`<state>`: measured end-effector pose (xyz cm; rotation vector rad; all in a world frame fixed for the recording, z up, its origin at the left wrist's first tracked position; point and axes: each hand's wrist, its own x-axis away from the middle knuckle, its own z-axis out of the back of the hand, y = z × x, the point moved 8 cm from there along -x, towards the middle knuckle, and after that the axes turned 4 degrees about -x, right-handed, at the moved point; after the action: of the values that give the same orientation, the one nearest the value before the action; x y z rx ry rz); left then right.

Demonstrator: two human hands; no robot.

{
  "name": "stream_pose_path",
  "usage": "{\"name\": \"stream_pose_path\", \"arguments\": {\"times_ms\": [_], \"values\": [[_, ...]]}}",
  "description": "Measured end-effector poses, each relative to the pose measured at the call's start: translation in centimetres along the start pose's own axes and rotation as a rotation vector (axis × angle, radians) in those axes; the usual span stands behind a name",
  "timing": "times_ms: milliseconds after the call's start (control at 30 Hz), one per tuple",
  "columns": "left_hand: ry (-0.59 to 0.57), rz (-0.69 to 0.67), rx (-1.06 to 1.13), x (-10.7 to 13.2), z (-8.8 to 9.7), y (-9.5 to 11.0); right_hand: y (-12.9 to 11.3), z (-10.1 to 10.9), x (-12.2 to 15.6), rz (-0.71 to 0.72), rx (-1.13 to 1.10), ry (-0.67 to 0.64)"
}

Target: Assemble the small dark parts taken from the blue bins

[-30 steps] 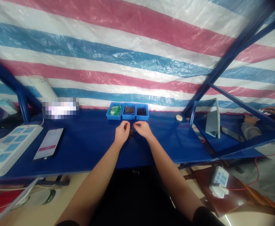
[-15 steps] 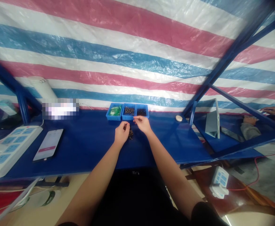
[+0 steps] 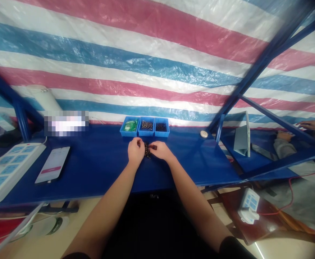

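On the blue table a small pile of dark and brassy metal pieces (image 3: 147, 151) lies between my hands; they look like screws, though too small to be sure. My left hand (image 3: 136, 150) is at the pile's left side, thumb and fingers pinched together; what they hold is hidden. From the right, my right hand (image 3: 159, 149) reaches to the pile, its fingers closed at the pieces. Just beyond stand three blue bins: one with a green plastic bag (image 3: 131, 125), one with brassy-dark small pieces (image 3: 147, 125), one with black small pieces (image 3: 161, 127).
A phone (image 3: 53, 164) and a white power strip (image 3: 12, 169) lie on the left of the table (image 3: 98, 176). A round whitish object (image 3: 204, 134) sits at right, near the blue frame. Another person's hands (image 3: 285, 135) are beyond the frame, by a tablet on a stand (image 3: 243, 135).
My right hand has come down from the front of the right bins to the pile. My left hand has stayed beside the pile, still pinched.
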<state>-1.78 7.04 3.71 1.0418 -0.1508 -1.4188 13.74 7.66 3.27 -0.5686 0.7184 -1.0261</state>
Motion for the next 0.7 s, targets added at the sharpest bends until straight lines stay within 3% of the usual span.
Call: {"name": "stream_pose_path", "arguments": {"times_ms": [133,267,400,533,700], "values": [[-0.032,-0.028,0.027,0.0,-0.1,0.3,0.3,0.1,-0.1,0.001,-0.06,0.091],[-0.114,-0.168,0.043,0.4,-0.7,2.0,1.5,1.1,0.1,-0.085,-0.398,0.279],[-0.218,-0.251,0.131,0.9,-1.6,3.1,2.3,0.6,0.3,-0.16,-0.688,0.283],[-0.254,-0.248,0.188,1.1,-1.7,3.2,2.3,1.1,0.8,-0.136,-0.675,0.344],[-0.313,-0.24,0.202,1.3,-2.0,3.3,2.0,0.9,1.2,-0.116,-0.745,0.282]]}}
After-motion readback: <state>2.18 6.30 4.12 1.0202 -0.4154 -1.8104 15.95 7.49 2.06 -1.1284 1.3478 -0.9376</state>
